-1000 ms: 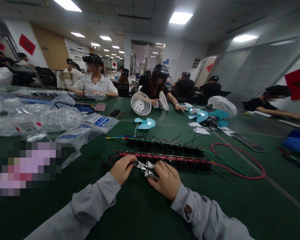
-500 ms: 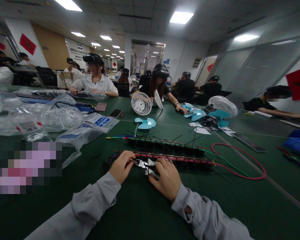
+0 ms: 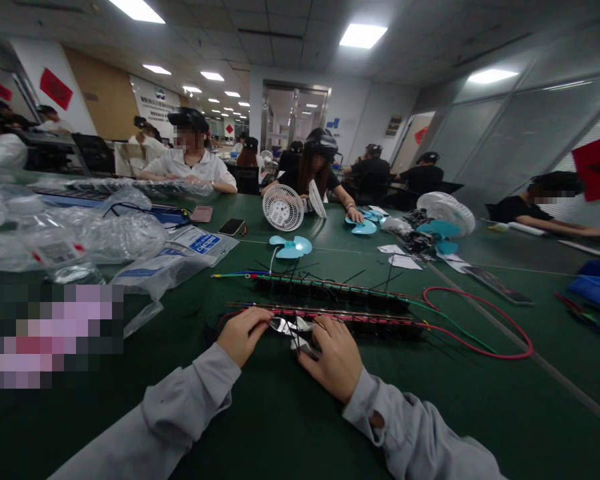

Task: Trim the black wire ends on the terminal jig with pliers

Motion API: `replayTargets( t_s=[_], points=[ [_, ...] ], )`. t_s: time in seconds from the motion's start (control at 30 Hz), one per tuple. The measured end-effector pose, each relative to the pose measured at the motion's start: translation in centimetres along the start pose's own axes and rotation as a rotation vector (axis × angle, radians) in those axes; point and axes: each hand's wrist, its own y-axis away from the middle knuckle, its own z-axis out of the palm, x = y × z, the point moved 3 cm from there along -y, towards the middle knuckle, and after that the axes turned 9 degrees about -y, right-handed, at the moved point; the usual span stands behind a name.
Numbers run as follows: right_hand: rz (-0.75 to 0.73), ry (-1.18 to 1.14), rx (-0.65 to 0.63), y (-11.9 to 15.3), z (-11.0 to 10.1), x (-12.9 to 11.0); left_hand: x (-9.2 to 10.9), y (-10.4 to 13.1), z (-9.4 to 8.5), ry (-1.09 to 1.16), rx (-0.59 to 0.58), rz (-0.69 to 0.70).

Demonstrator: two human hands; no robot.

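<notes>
My right hand [image 3: 336, 355] is closed around a pair of cutting pliers [image 3: 283, 325] with a shiny head and pale grey handles. The jaws point left, at the near side of the front black strip [image 3: 380, 327], which has a red cable along it. My left hand [image 3: 241, 335] pinches with thumb and forefinger at the strip's left part, just beside the plier tip. What lies between those fingertips is too small to make out. Thin black cable tie tails stick out around the tool. Behind lies a second black strip [image 3: 330, 288] with a green cable.
A red cable loop [image 3: 530, 347] lies to the right. Beyond the strips are a blue fan blade [image 3: 291, 247], a white fan grille [image 3: 283, 207] and a phone [image 3: 232, 227]. Plastic bags [image 3: 180, 257] cover the left. Across the table, a co-worker's hand [image 3: 355, 216] touches another blade.
My hands and the pliers have hardly moved. Across the table, the co-worker's hand has moved left with a blue fan blade, exposing a clear plastic bag beside the fan parts.
</notes>
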Motion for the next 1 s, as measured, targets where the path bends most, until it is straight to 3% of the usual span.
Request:
replayTargets(
  t_s=[0.5, 0.7, 1.0],
  points=[
    [-0.043, -0.066, 0.041, 0.07, -0.25, -0.34, 0.65, -0.22, -0.40, 0.104, -0.020, -0.110],
    [-0.055, -0.058, 0.029, 0.19, -0.11, -0.47, 0.23, 0.19, 0.23, 0.255, -0.102, -0.284],
    [-0.044, -0.075, -0.002, 0.12, 0.05, -0.51, 0.00, 0.30, 0.41, 0.273, -0.103, -0.300]
  ],
)
